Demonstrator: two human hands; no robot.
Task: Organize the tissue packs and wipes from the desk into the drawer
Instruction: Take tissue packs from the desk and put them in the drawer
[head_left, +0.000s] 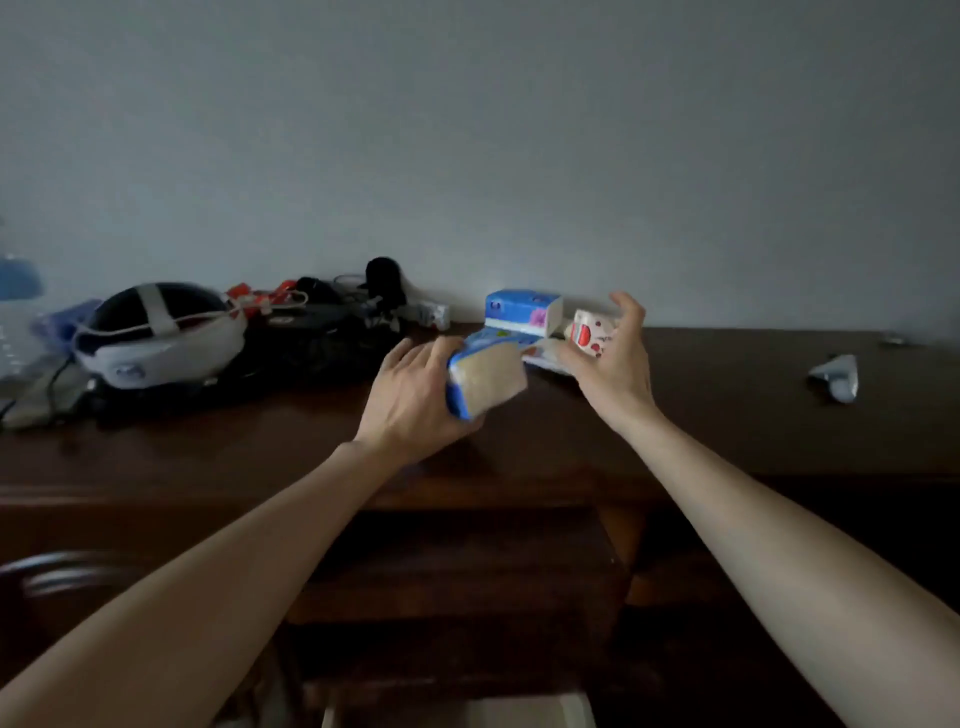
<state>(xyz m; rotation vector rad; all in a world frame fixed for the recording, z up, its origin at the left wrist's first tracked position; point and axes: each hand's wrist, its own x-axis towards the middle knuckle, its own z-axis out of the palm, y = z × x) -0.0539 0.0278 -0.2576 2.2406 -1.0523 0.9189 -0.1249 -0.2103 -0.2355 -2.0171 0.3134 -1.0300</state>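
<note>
My left hand (410, 395) grips a blue-edged tissue pack (485, 376) and holds it just above the dark wooden desk (727, 415). My right hand (610, 358) curls round a small white pack with red print (587, 332). Behind both hands a blue and white tissue pack (522, 309) stands against the wall. A flat white pack (545, 356) lies under my right hand, partly hidden. Below the desk edge a dark drawer (467, 561) stands pulled out; its inside is too dark to make out.
A white and black headset (161, 338) with a tangle of cables and dark gear (322, 322) fills the desk's left part. A crumpled silver wrapper (836, 376) lies at the right. A curved chair back (67, 571) shows at lower left.
</note>
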